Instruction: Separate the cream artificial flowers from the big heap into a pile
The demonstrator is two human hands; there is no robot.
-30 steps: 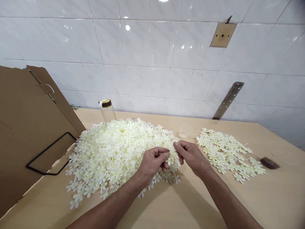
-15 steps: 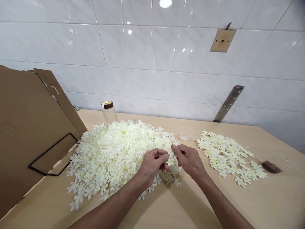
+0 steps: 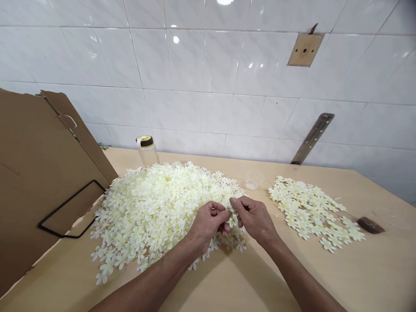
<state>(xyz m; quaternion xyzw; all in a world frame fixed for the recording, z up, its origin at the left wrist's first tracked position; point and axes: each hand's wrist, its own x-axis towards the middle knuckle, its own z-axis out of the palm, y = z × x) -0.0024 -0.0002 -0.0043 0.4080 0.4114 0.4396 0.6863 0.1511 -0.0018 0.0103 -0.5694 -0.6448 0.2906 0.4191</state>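
Observation:
A large heap of artificial flowers (image 3: 156, 203), pale yellow-white with rounded petals, spreads over the table. At the heap's right front edge, my left hand (image 3: 209, 223) is closed, thumb against fingers, on one artificial flower (image 3: 233, 222). My right hand (image 3: 256, 216) pinches at the same flower from the other side, its thumb just above the left fingertips. Fingers cover part of this flower, so the exact grip is hard to see. Further right lies a smaller, flatter spread of the same flowers (image 3: 305, 208).
A cardboard box (image 3: 42, 173) with a black wire frame (image 3: 61, 237) against it stands left. Behind the heap is a clear bottle (image 3: 147, 154) with a dark lid. A small clear cup (image 3: 251, 183) and a dark brown object (image 3: 369, 225) rest on the table (image 3: 260, 284).
My right hand has shifted slightly left, closer to the left fingertips and the flower. My left hand has barely moved. The view has tilted a little.

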